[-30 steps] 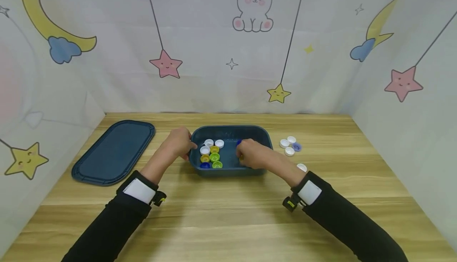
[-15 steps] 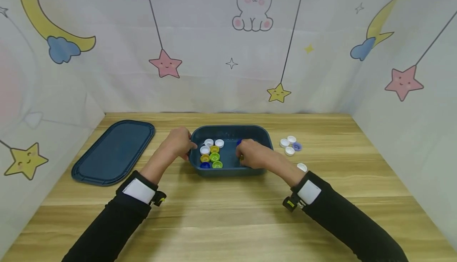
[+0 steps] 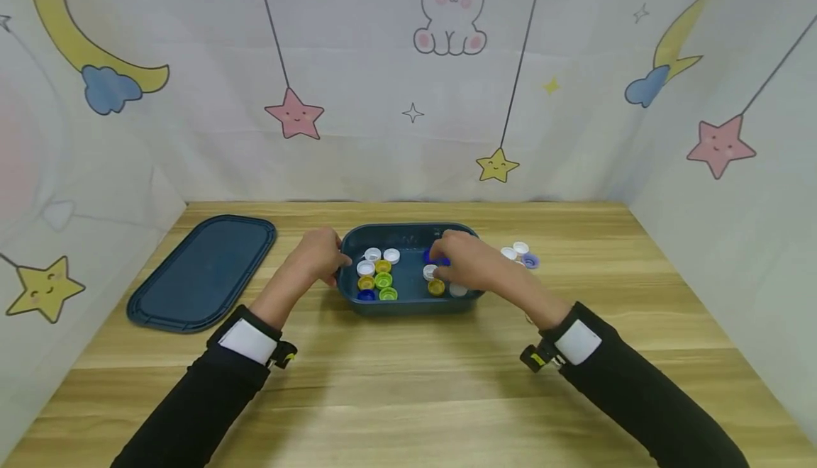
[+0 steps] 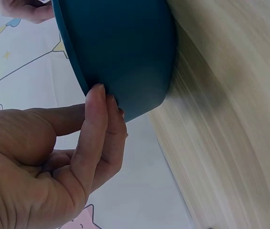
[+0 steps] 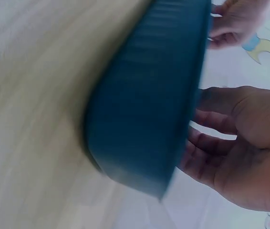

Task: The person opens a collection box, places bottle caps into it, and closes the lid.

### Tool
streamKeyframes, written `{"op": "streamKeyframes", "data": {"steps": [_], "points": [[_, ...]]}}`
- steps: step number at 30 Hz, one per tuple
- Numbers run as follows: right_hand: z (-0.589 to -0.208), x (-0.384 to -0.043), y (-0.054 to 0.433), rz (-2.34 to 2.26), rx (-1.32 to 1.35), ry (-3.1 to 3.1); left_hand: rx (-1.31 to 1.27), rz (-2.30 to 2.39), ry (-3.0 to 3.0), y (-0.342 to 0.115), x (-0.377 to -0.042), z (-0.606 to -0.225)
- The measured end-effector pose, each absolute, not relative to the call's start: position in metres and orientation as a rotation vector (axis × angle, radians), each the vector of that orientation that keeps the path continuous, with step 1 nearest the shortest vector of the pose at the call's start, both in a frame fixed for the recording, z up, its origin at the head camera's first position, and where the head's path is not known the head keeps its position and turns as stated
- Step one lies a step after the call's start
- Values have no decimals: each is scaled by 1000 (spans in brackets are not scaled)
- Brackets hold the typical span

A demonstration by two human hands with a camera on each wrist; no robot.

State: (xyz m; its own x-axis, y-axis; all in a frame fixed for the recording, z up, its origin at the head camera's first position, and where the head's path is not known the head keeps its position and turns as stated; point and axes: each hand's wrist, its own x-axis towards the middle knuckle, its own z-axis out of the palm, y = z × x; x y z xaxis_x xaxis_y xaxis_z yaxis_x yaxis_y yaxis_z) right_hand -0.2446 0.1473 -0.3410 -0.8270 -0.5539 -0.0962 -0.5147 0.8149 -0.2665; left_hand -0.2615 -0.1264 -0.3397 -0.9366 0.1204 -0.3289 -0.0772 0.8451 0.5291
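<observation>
A dark blue plastic box stands on the table with bottle caps inside. My left hand pinches its left rim between thumb and fingers; the left wrist view shows fingertips against the outer wall. Over the right end of the box is my right hand, its fingers loosely spread and reaching inside past the rim. Below those fingers lie a white cap, a yellow cap and a blue cap. White caps, yellow, green caps and a blue cap cluster at the left end.
Right of the box, white caps and a purple cap lie on the wooden table, partly behind the right forearm. A flat dark blue lid lies at the left. A printed cloth backdrop surrounds the table.
My right hand has opened, risen and shifted right, uncovering white, yellow and blue caps in the box. The left hand stays on the rim.
</observation>
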Motion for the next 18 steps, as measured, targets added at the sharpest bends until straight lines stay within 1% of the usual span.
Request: {"op": "streamKeyframes", "data": {"steps": [9,18], "points": [[-316,-229,186,-412,-755,2942,50,789,2673,-127,-261,-340],[-310,-209,227,-395,-678,2993,61,760,2684,-127,-261,-339]]}}
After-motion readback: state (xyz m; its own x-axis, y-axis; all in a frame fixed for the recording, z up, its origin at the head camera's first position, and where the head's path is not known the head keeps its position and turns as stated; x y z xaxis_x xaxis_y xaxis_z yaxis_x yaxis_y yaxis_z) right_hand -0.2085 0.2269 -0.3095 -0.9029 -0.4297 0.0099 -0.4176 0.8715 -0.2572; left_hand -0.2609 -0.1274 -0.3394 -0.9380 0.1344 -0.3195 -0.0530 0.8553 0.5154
